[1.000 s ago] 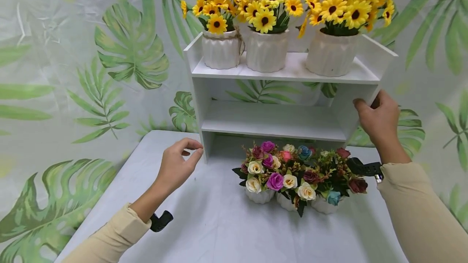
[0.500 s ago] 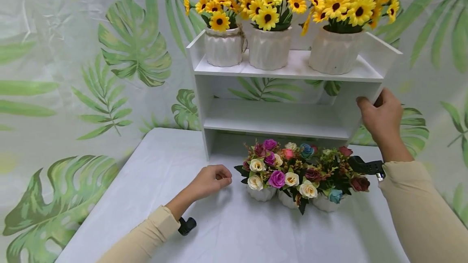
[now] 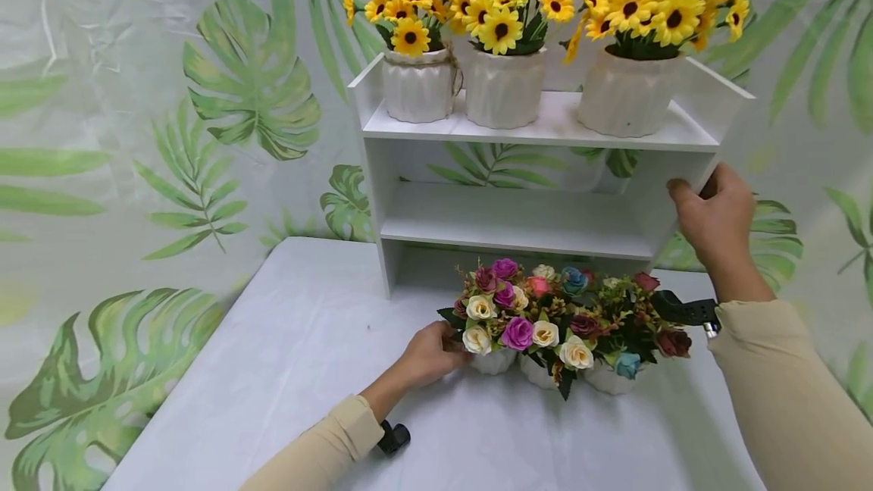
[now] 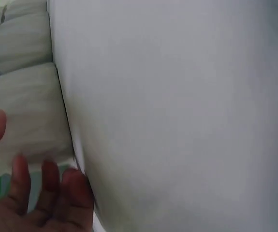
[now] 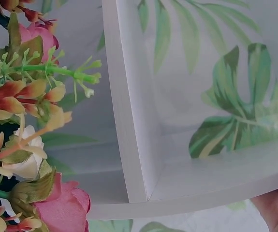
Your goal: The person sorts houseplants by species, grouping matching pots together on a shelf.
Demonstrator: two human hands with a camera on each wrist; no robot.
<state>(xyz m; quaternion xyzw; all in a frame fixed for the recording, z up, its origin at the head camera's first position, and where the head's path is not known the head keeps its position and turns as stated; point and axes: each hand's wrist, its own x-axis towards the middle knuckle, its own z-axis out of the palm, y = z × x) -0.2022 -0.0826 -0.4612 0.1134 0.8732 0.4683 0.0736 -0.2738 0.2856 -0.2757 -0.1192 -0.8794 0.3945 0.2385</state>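
Closest to me, the left hand [image 3: 433, 354] is at the leftmost white ridged pot of purple and cream roses [image 3: 492, 361], thumb and fingers wide apart, I guess to fit its round side; I can't tell if they touch it. Two more white rose pots [image 3: 610, 379] stand close beside it on the smooth white table [image 3: 293, 370]. Behind, the right hand [image 3: 719, 222] pinches the side of the white flat-board shelf [image 3: 518, 218], maybe to keep it steady. Three white pots of yellow sunflowers [image 3: 505, 89] stand on top, perhaps to show off.
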